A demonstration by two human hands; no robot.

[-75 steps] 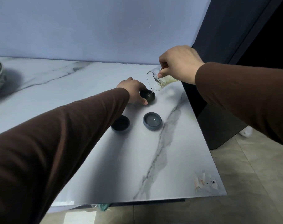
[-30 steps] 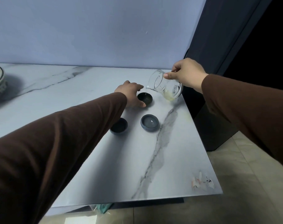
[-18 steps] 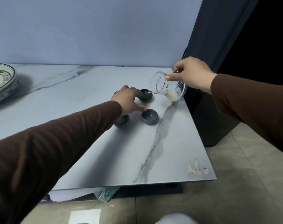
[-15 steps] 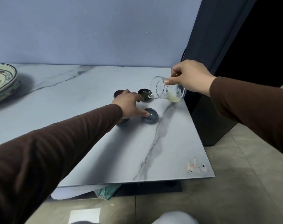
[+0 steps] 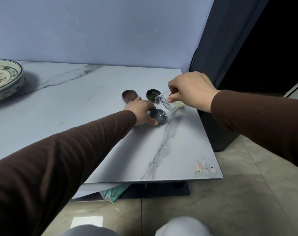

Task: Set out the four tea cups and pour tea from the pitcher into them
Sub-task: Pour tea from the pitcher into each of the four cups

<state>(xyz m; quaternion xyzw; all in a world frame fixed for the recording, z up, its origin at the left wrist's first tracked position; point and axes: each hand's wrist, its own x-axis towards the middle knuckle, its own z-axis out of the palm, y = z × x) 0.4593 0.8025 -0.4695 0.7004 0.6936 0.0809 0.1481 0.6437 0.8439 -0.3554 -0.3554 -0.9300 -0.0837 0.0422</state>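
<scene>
My right hand [image 5: 190,90] grips a clear glass pitcher [image 5: 165,104], tipped down to the left with pale tea in it, its spout over a blue-grey cup [image 5: 158,117]. My left hand [image 5: 141,112] rests on the white marble table [image 5: 76,106] with thumb and fingers around that cup's left side. A brown cup [image 5: 129,95] and a dark green cup [image 5: 153,95] stand just behind, both holding liquid. The fourth, dark cup is hidden under my left hand.
A painted ceramic dish [image 5: 3,79] sits at the table's far left. The table's right edge [image 5: 207,133] drops to a tiled floor, beside a dark cabinet [image 5: 218,133]. A torn sticker [image 5: 203,167] lies near the front right corner. A blue wall stands behind.
My right hand moved the pitcher from the green cup toward me and tipped it over the blue-grey cup. My left hand slid back from the green cup to the blue-grey one.
</scene>
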